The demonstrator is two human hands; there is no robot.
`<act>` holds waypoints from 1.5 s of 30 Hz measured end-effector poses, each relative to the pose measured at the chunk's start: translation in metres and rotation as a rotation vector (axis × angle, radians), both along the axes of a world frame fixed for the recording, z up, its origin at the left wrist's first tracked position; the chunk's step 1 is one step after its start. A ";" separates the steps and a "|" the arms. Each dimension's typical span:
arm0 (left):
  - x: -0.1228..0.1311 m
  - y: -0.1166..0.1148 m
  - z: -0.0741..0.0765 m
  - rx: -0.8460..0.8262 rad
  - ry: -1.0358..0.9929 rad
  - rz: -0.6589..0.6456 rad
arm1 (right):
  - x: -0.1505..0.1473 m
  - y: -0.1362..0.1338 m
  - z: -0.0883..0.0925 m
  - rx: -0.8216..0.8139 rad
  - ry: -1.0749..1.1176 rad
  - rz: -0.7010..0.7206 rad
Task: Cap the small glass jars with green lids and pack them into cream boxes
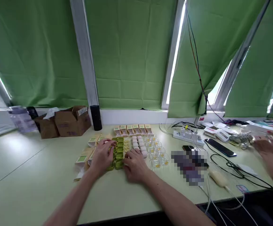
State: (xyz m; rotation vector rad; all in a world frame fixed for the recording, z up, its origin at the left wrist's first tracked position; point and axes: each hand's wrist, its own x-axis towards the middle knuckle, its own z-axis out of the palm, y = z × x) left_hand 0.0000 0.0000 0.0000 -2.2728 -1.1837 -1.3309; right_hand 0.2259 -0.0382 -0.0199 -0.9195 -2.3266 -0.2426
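In the middle of the frame, by my left hand [102, 157], the small trays [118, 155] are lime green. To their right the little blocks [138, 144] are pale pink, and the clear cups [158, 153] show yellow specks. The table [33, 169] is pale yellowish green. Above, the curtains [131, 53] are plain leaf green. At the left, the cardboard boxes [72, 121] are brown.

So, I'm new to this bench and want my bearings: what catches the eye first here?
The green fabric blinds hang across the whole back. At the middle of the pale table, the left hand and right hand rest on rows of small green plastic trays, with brown cardboard boxes at the far left.
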 end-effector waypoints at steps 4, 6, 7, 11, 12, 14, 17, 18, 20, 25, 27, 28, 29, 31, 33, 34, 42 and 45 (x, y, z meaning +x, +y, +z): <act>0.002 -0.005 0.005 -0.003 -0.011 -0.009 | 0.001 -0.003 0.001 0.003 0.007 0.022; 0.006 -0.009 0.008 0.008 -0.006 -0.010 | 0.002 -0.004 0.001 0.008 0.006 0.041; 0.008 -0.011 0.009 0.014 -0.001 -0.012 | 0.002 -0.004 0.000 0.009 0.006 0.048; 0.014 -0.015 0.009 0.028 0.009 -0.023 | 0.002 -0.003 -0.002 0.009 0.010 0.040; 0.015 -0.015 0.009 0.026 0.012 -0.021 | 0.002 -0.002 -0.003 0.009 0.012 0.037; 0.015 -0.014 0.007 0.019 0.019 -0.015 | 0.001 -0.001 -0.003 0.009 0.014 0.035; 0.014 -0.013 0.005 0.014 0.027 -0.014 | 0.000 0.000 -0.004 0.014 0.015 0.037; 0.014 -0.013 0.005 0.015 0.028 -0.017 | 0.000 0.000 -0.005 0.016 0.017 0.039; 0.014 -0.013 0.005 0.019 0.026 -0.022 | -0.002 0.001 -0.005 0.020 0.029 0.045; 0.016 -0.016 0.007 0.049 0.006 -0.041 | 0.000 0.001 -0.001 0.028 0.178 0.070; 0.016 -0.016 0.008 0.058 0.005 -0.059 | 0.003 0.002 0.002 0.047 0.288 0.080; 0.016 -0.016 0.008 0.062 0.006 -0.070 | 0.005 0.002 0.004 0.057 0.345 0.083; 0.016 -0.017 0.007 0.066 0.008 -0.081 | 0.007 0.003 0.005 0.065 0.399 0.088; 0.017 -0.018 0.007 0.069 0.017 -0.107 | 0.010 0.004 0.008 0.059 0.496 0.106; 0.018 -0.020 0.006 0.061 0.034 -0.135 | 0.012 0.006 0.011 0.032 0.572 0.135; 0.020 -0.021 0.005 0.055 0.043 -0.144 | 0.013 0.007 0.013 0.018 0.602 0.152; 0.036 -0.023 0.012 0.120 0.042 -0.136 | 0.012 0.017 0.028 0.011 0.717 0.249; 0.042 -0.019 0.021 0.145 0.010 -0.128 | 0.012 0.024 0.034 0.028 0.702 0.287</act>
